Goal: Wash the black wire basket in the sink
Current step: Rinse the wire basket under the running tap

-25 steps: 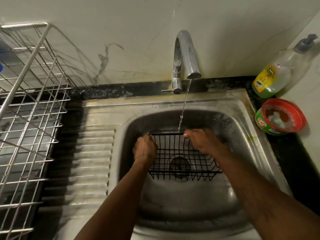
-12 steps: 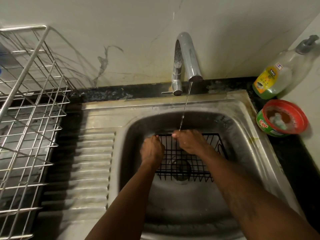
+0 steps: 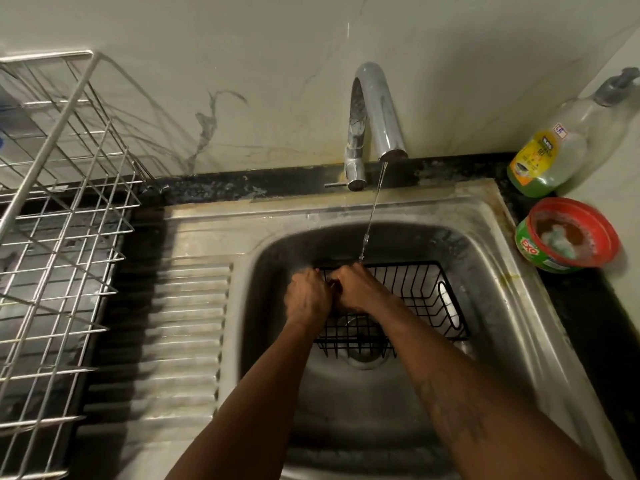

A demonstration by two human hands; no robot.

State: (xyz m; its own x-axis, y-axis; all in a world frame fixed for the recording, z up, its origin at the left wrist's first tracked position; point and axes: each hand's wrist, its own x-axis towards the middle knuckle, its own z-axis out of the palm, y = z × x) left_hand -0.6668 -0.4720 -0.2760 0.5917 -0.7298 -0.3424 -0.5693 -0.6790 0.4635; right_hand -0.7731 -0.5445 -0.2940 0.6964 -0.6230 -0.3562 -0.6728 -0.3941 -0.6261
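In the steel sink point(image 3: 498, 258), under the tap's point(image 3: 377, 112) thin stream, the black wire basket point(image 3: 419, 299) sits over the drain. The left hand point(image 3: 306, 296) and right hand point(image 3: 360, 289) both curl round its far-left corner wires. The ribbed drainboard point(image 3: 187, 323) and a wire rack point(image 3: 59, 216) lie to the left, and a soap bottle point(image 3: 550, 154) and red tub point(image 3: 568, 235) stand on the black counter's far right corner.

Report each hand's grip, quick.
Left grip: holds the black wire basket's left rim.
Right grip: holds the same basket's wires beside it.
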